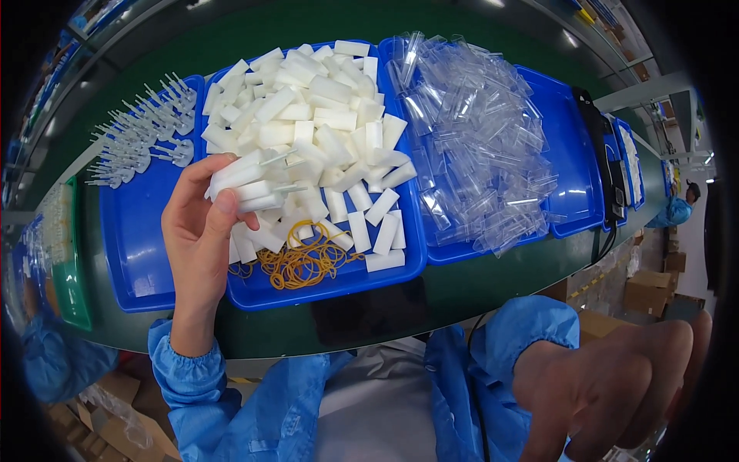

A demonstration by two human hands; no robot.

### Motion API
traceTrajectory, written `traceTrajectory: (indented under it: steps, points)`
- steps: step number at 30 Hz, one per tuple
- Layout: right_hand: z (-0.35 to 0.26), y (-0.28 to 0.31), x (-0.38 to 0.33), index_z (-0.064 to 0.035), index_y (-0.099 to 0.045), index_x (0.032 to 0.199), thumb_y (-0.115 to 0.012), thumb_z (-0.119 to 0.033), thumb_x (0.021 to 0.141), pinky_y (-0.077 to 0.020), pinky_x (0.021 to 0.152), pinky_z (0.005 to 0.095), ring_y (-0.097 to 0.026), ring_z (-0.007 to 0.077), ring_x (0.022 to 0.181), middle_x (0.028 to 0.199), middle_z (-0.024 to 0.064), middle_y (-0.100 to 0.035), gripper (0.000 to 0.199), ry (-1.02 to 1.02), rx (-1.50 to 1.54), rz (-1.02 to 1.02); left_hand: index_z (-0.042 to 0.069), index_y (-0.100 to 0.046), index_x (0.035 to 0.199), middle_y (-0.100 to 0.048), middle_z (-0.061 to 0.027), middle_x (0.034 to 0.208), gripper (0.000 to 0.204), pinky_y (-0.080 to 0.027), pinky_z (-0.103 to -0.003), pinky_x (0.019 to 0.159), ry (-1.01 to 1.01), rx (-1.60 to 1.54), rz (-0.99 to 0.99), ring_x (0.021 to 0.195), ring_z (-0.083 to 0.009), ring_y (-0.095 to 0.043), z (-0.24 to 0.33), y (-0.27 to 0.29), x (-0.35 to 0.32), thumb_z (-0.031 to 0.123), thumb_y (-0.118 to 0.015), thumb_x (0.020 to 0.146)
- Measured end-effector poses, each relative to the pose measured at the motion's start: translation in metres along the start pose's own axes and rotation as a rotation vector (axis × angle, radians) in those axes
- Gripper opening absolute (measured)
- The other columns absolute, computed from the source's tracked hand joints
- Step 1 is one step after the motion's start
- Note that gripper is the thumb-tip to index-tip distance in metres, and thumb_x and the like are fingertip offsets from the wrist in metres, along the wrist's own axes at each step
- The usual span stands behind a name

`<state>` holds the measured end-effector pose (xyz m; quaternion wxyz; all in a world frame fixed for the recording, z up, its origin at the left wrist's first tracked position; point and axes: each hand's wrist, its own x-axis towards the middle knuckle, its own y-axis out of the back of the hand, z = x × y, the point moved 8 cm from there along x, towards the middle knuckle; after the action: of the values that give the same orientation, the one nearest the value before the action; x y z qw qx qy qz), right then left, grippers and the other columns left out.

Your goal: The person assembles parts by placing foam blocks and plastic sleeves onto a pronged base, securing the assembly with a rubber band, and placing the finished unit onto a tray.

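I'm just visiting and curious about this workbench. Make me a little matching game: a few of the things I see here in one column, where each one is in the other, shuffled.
Things:
1. rubber bands
2. clear plastic tubes
3. white plastic sticks
4. bundle of white foam blocks

Places:
A. far end of the leftmost blue tray
B. gripped in the left hand
C. near edge of the middle tray
D. piled in the right tray

Pairs: 1-C, 2-D, 3-A, 4-B

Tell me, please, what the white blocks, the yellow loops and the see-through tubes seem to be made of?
White rectangular blocks: probably foam or soft plastic, matte, no shine. Tangled yellow-orange loops: likely rubber bands, thin and limp. Clear tube-shaped pieces: transparent plastic, glossy with bright glints. The left hand holds several such blocks.
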<state>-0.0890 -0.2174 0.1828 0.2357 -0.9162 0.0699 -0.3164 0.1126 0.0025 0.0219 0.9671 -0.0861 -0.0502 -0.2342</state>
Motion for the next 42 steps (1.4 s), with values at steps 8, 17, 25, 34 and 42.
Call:
traceTrajectory:
  steps: [8, 17, 25, 34, 42]
  points:
    - [0.011, 0.064, 0.016, 0.0030, -0.065, 0.098, -0.067, 0.002, 0.085, -0.0481, 0.068, 0.0331, -0.060, 0.0231, 0.079, 0.082, 0.0109, -0.059, 0.013, -0.023, -1.679, 0.053, 0.000, -0.059, 0.122, -0.064, -0.0112, 0.114, 0.032, -0.054, -0.028, 0.069, 0.000, -0.014, -0.020, 0.093, -0.0153, -0.064, 0.003, -0.003, 0.002, 0.017, -0.065, 0.096]
    - [0.085, 0.066, -0.013, -0.0006, -0.067, 0.107, -0.071, 0.000, 0.078, -0.0430, 0.078, 0.0402, -0.053, 0.0292, 0.091, 0.097, 0.0120, -0.058, 0.029, -0.374, -1.755, -0.507, 0.001, -0.059, 0.122, -0.065, -0.0118, 0.115, 0.032, -0.055, -0.028, 0.069, 0.025, 0.001, -0.079, 0.095, -0.0163, -0.065, -0.001, -0.009, -0.001, 0.018, -0.066, 0.096]
    - [0.111, 0.070, -0.020, -0.0009, -0.068, 0.108, -0.071, -0.001, 0.078, -0.0425, 0.079, 0.0396, -0.053, 0.0280, 0.091, 0.095, 0.0118, -0.059, 0.031, -0.287, -1.993, -0.557, 0.001, -0.057, 0.124, -0.063, -0.0105, 0.116, 0.033, -0.052, -0.027, 0.070, 0.045, 0.008, -0.104, 0.094, -0.0144, -0.063, -0.001, -0.013, -0.002, 0.017, -0.063, 0.096]
    - [0.085, 0.047, 0.012, 0.0002, -0.067, 0.099, -0.066, 0.003, 0.085, -0.0383, 0.053, 0.0274, -0.054, 0.0152, 0.066, 0.083, 0.0094, -0.057, 0.014, -0.138, -1.366, -0.204, -0.002, -0.057, 0.126, -0.059, -0.0103, 0.118, 0.033, -0.054, -0.026, 0.070, 0.058, -0.080, -0.145, 0.096, -0.0158, -0.063, -0.002, -0.016, -0.005, 0.005, -0.065, 0.094]
    - [0.124, 0.041, 0.020, 0.0036, -0.067, 0.093, -0.070, 0.000, 0.088, -0.0344, 0.052, 0.0245, -0.052, 0.0091, 0.062, 0.072, 0.0078, -0.059, 0.008, -0.132, -0.956, -0.106, -0.001, -0.060, 0.126, -0.053, -0.0091, 0.120, 0.032, -0.055, -0.027, 0.070, 0.053, -0.135, -0.233, 0.100, -0.0178, -0.062, -0.001, -0.025, -0.006, 0.002, -0.064, 0.094]
